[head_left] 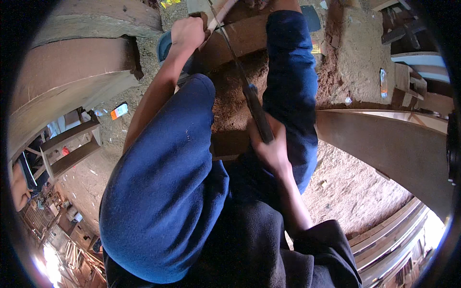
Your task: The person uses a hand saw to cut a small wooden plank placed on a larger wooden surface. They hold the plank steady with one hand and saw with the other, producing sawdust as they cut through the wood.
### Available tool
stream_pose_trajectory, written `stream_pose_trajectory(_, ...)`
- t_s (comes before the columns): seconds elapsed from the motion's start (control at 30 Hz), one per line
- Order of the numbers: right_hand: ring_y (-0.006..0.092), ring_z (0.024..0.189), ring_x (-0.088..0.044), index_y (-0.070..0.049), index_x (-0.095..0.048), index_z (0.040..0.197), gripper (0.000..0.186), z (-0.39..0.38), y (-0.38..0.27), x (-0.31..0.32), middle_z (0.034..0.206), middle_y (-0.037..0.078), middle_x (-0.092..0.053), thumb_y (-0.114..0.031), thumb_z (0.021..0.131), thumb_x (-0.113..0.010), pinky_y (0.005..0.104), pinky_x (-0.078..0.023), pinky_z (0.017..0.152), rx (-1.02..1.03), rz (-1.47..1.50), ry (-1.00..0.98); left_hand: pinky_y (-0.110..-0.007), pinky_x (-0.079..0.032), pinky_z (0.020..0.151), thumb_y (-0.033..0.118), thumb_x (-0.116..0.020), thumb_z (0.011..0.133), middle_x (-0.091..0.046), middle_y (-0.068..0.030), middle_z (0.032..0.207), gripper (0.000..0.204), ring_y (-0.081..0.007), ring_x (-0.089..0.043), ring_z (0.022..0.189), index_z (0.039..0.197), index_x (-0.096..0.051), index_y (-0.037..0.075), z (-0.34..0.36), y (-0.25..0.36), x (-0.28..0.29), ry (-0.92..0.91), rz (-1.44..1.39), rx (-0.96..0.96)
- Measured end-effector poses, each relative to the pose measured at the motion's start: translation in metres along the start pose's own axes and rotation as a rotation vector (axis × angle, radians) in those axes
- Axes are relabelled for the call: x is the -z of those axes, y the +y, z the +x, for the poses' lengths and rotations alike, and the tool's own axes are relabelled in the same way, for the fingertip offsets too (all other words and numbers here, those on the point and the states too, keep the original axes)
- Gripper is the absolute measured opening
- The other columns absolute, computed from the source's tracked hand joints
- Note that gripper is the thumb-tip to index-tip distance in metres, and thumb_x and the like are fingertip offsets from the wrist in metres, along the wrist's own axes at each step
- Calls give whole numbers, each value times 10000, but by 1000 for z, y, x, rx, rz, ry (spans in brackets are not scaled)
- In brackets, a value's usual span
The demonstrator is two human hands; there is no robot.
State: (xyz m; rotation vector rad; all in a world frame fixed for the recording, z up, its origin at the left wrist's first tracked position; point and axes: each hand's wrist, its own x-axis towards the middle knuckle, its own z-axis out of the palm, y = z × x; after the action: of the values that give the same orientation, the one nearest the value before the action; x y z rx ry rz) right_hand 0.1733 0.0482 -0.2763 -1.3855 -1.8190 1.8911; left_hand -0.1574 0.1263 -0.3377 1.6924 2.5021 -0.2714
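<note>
My right hand (270,144) is closed around the dark handle of a long, thin-bladed tool (259,115). Its blade runs up and slightly left, seen nearly edge-on, so its exact kind is unclear. The far end reaches a pale piece of wood (223,10) at the top of the view, crossing or touching it. At the upper left, my left hand (188,32) is closed on this wood, its fingers partly hidden behind it. Beneath lies a broad brown wooden block (233,41), between my legs.
My blue-trousered legs flank the work, with a blue sandal (164,45) at the left. Large boards (72,72) stand at the left, and a long curved plank (384,137) at the right. Litter, including an orange-and-white packet (119,111), lies on the dirt floor.
</note>
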Motion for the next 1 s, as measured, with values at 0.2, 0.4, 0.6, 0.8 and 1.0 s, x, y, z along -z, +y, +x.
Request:
stream_pose_trajectory(0.2,49,676,-480,11,-626,913,94,-30,-6,-2,710,-11,-553,-81,892,-626,229,-399,578,181,142,103,-404,-550,703,406,-701,775,-712,-130,800,331,-301,-701,778,804,-734,78,1,-9,-7,118,87,20)
stream_pose_trajectory(0.4,58,645,-475,16,-607,875,135,-7,8,-5,659,2,-533,-114,898,-632,257,-422,579,93,96,44,-447,-549,751,282,-627,804,-704,-186,884,264,-357,-693,852,860,-719,42,2,-1,5,39,26,-10)
stream_pose_trajectory(0.6,57,662,-493,15,-612,892,126,-5,1,-3,676,3,-548,-109,905,-621,251,-430,585,161,16,60,-447,-550,749,249,-613,809,-704,-191,872,244,-357,-694,843,852,-726,38,4,1,6,39,48,-20)
stream_pose_trajectory(0.8,55,682,-495,23,-622,911,123,-29,-7,-9,685,16,-556,-100,902,-613,241,-429,604,159,79,108,-455,-551,741,170,-586,791,-699,-209,867,209,-367,-695,826,859,-726,31,5,-1,-4,93,4,1)
stream_pose_trajectory(1.0,62,632,-447,14,-576,819,143,-2,-7,-11,648,8,-499,-97,890,-631,258,-393,550,186,97,68,-468,-544,752,204,-588,807,-698,-210,873,227,-378,-690,832,900,-709,35,-1,-5,9,8,33,19)
